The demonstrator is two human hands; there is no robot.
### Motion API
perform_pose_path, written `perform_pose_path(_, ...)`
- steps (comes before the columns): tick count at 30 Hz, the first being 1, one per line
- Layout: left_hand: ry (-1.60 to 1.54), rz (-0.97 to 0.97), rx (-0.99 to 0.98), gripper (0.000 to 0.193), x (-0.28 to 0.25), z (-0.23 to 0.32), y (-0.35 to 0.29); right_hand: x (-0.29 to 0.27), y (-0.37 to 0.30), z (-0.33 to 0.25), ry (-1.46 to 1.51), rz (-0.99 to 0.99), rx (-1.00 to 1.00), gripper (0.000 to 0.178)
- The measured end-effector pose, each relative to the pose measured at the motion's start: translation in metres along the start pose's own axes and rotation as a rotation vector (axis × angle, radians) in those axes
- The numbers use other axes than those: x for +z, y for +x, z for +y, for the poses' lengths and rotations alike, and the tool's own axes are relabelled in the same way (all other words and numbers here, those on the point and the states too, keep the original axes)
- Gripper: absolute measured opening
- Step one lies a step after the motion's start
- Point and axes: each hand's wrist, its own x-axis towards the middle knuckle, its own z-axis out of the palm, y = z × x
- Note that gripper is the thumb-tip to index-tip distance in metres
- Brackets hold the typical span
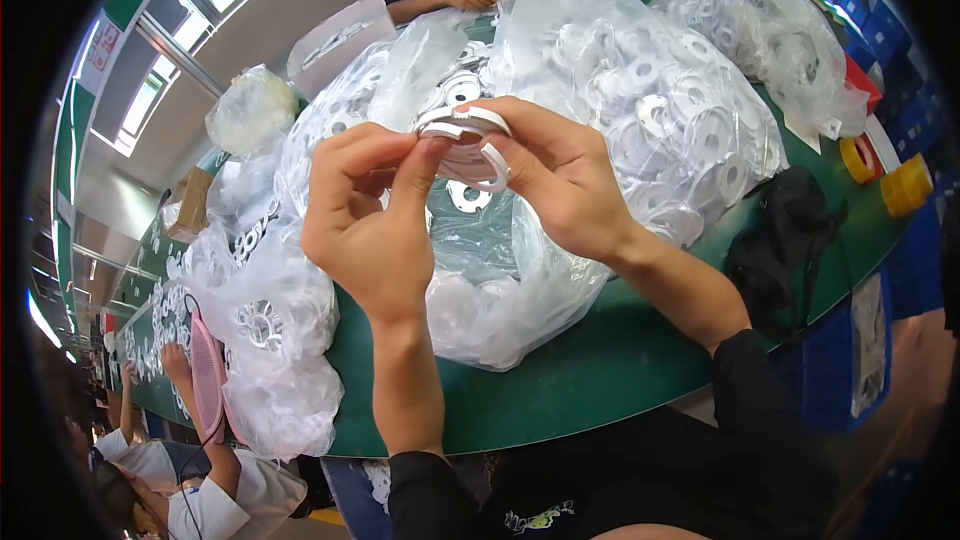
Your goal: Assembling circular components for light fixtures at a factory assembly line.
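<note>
My left hand (365, 215) and my right hand (570, 185) are raised over the green table, fingers and thumbs pinched around a white ring-shaped plastic part (482, 116). A curved white strip (499, 170) hangs by my right thumb; whether it is joined to the ring I cannot tell. My fingertips hide part of the ring. Beneath my hands lies an opened clear plastic bag (505, 325), with a loose white disc (468, 197) with a centre hole inside it. More such discs (460, 90) are heaped just beyond my fingers.
Large clear bags of white rings (690, 120) fill the table's middle; another bulging bag (285, 390) lies left, beside a pink mesh object (207, 370). Right are a black cloth bundle (790, 230) and yellow tape rolls (907, 185). Co-workers sit opposite and at left.
</note>
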Motion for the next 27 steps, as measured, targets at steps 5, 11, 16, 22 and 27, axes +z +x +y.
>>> perform_pose_path(5, -0.094, -0.074, -0.251, 0.024, -0.007, 0.005, 0.007, -0.008, 0.001, 0.005, -0.054, -0.033, 0.018, 0.021)
perform_pose_path(11, -0.095, -0.267, -0.298, 0.021, -0.023, 0.002, 0.011, -0.003, 0.002, 0.005, 0.014, -0.062, 0.050, 0.021)
perform_pose_path(16, -0.294, -0.218, -0.441, 0.018, -0.020, -0.006, 0.008, -0.008, 0.002, 0.005, 0.024, -0.088, 0.028, 0.024)
perform_pose_path(22, -0.406, -0.185, -0.428, 0.021, -0.011, -0.005, 0.005, -0.007, 0.004, 0.003, 0.054, 0.031, 0.003, 0.026)
perform_pose_path(27, -0.347, -0.205, -0.378, 0.020, 0.001, -0.005, -0.002, -0.018, 0.007, 0.008, -0.098, 0.075, -0.070, 0.020)
